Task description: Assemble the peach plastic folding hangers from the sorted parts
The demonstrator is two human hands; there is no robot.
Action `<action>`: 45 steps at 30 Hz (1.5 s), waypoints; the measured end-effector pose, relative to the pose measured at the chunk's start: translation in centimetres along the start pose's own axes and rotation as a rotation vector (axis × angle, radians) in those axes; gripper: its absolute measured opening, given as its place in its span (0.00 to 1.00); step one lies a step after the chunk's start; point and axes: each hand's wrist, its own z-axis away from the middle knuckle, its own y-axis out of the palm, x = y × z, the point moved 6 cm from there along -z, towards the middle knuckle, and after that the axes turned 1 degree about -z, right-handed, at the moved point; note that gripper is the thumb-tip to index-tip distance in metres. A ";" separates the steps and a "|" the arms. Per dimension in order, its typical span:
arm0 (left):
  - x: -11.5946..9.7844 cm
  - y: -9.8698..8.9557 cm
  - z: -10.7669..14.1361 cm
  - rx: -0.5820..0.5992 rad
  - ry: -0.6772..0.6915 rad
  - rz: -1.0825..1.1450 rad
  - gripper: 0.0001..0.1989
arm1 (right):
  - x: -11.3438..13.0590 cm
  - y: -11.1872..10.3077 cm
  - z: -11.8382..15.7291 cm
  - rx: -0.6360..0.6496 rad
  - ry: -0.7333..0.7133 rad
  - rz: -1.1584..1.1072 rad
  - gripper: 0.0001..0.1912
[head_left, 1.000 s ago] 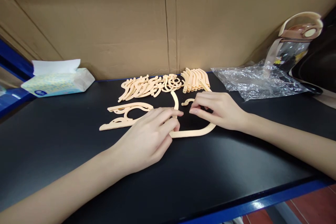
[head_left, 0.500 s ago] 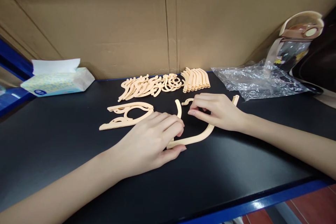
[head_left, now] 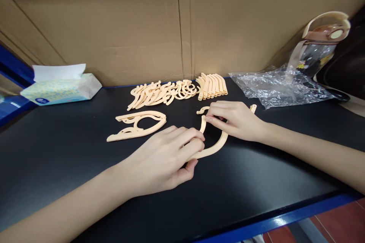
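My left hand [head_left: 168, 159] is closed on the near left end of a curved beige plastic piece [head_left: 214, 149], low over the black table. From beside its fingers a shorter curved strip [head_left: 203, 124] rises toward my right fingertips. My right hand [head_left: 235, 119] has its fingers bent together over the right side of the curved piece, whose far end shows beyond the hand. A small hooked beige piece [head_left: 203, 110] sticks out left of the right fingers. What the right fingertips pinch is partly hidden. A folded beige assembly [head_left: 142, 133] lies left of my left hand.
Loose curved pieces [head_left: 152, 94], small rings and hooks [head_left: 185, 89] and a row of straighter pieces [head_left: 212, 86] lie at the back. A tissue pack [head_left: 64, 89] is at the left. Crumpled clear plastic [head_left: 273, 87] and a bottle [head_left: 321, 53] are at the right.
The short curved strip's upper end has moved right, to my right fingertips. The large curved piece has shifted slightly left, and my left hand has closed further around its end.
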 end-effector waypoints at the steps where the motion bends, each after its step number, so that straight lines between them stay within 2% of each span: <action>1: 0.0 0.0 0.0 0.004 -0.005 0.004 0.06 | 0.0 0.0 0.0 0.001 0.001 -0.003 0.15; 19: -0.1 0.0 0.0 0.005 0.031 0.011 0.07 | 0.0 0.3 -0.1 0.012 0.026 -0.043 0.14; 26: -0.3 0.0 -0.1 0.007 0.024 0.033 0.07 | -0.2 0.2 0.0 0.021 0.090 -0.080 0.12; 45: -0.5 0.1 0.0 0.026 0.033 0.028 0.06 | 0.1 0.2 -0.1 0.065 0.057 -0.121 0.15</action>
